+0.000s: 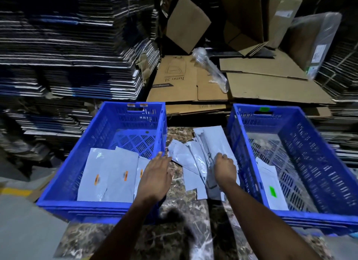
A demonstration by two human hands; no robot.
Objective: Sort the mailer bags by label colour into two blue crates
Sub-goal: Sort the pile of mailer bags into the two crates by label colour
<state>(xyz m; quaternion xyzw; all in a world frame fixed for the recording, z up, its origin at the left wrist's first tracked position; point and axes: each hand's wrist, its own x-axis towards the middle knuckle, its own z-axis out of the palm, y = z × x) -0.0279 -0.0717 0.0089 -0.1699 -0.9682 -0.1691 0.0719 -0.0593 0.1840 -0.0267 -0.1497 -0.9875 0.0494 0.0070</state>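
Note:
Two blue crates stand on a marble slab. The left crate (pixel 64 174) carries orange stickers on its far rim and holds grey mailer bags (pixel 108 174) with orange labels. In the right crate (pixel 317 143), marked by a green sticker, lies a bag with a green label (pixel 272 192). A loose pile of grey mailer bags (pixel 195 159) lies between the crates. My left hand (pixel 157 176) hovers over the left crate's right wall with straight fingers, holding nothing. My right hand (pixel 225 168) rests on the pile, fingers curled round a bag.
The marble slab (pixel 174 230) runs toward me between the crates. Flattened cardboard boxes (pixel 251 85) and a clear plastic wrap (pixel 211 69) lie behind the crates. Tall stacks of flat dark sheets (pixel 67 56) rise at the left and the right.

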